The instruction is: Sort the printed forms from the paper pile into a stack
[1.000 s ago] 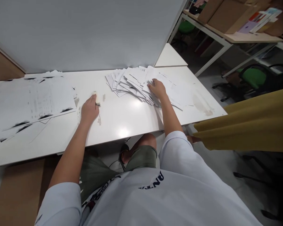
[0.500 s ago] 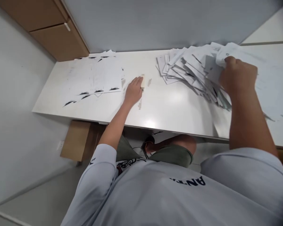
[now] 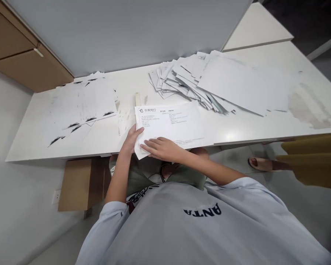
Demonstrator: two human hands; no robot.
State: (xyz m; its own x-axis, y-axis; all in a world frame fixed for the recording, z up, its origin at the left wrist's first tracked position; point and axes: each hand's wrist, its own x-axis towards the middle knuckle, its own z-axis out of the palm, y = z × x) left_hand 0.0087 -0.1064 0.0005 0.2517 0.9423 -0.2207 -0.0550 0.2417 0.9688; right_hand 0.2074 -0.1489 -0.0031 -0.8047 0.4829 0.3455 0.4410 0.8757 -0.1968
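Observation:
A printed sheet of paper (image 3: 168, 123) with a logo at its top left lies at the front of the white table, its lower left corner lifted past the edge. My left hand (image 3: 132, 138) grips its left side, thumb on top and fingers behind. My right hand (image 3: 162, 148) rests on the lower left part of the sheet, fingers stretched out and spread. Beyond the top left corner, a small cream-coloured block (image 3: 138, 99) stands partly covered by the sheet.
Behind the sheet is a messy fanned pile of papers (image 3: 182, 79), with larger white sheets (image 3: 231, 82) at its right. Dark-marked papers (image 3: 84, 101) lie on the left of the table (image 3: 253, 129). A cardboard box (image 3: 75, 186) stands below. At right, another person's foot (image 3: 262, 164) shows.
My right hand has come from the paper pile to the front middle, where the printed sheet now lies. My left hand has left the cream block and taken hold of the sheet. The view has shifted right.

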